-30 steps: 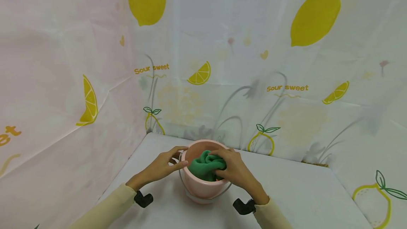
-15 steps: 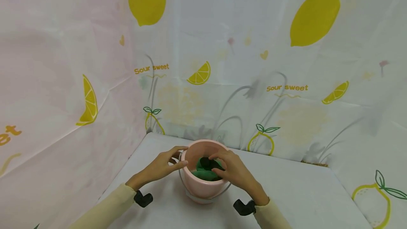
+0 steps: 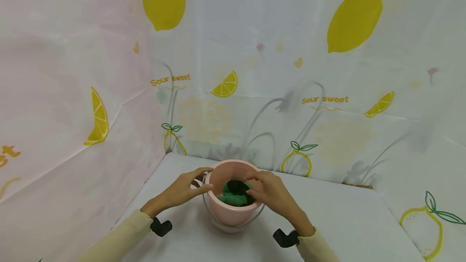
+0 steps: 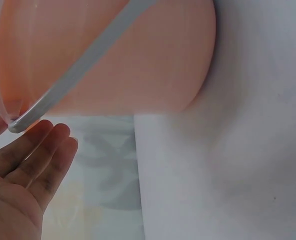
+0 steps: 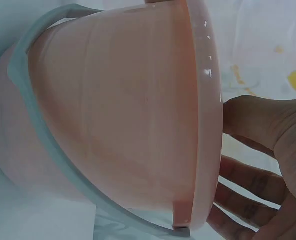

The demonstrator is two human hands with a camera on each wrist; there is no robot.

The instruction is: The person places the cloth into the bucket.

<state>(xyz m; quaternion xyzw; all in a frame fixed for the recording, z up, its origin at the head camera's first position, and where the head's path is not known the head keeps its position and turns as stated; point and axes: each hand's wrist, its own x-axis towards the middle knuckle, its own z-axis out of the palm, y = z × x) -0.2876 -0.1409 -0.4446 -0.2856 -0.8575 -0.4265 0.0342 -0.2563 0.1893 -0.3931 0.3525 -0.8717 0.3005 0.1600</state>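
A pale pink bucket (image 3: 233,214) stands upright on the white table, its grey handle (image 5: 58,145) hanging down the near side. Inside lies a crumpled green cloth (image 3: 233,201) with a black patch (image 3: 238,188) on top. My left hand (image 3: 182,189) is at the bucket's left rim, thumb and forefinger spread along it; in the left wrist view its straight fingers (image 4: 48,155) lie right by the handle's end. Over the right rim, my right hand (image 3: 274,193) hovers with loosely bent, parted fingers and nothing between them. Its fingertips are partly hidden behind the rim in the right wrist view.
The white table (image 3: 327,221) extends on both sides of the bucket. Close behind it rises a white sheet (image 3: 262,124) printed with lemons, and a pinkish sheet (image 3: 62,51) closes off the left side. A black wrist camera (image 3: 285,238) sits under the right wrist.
The right hand has let go of the green cloth, which has sunk into the bucket and shows its black patch. That hand has drawn slightly right; the left hand stays at the rim.
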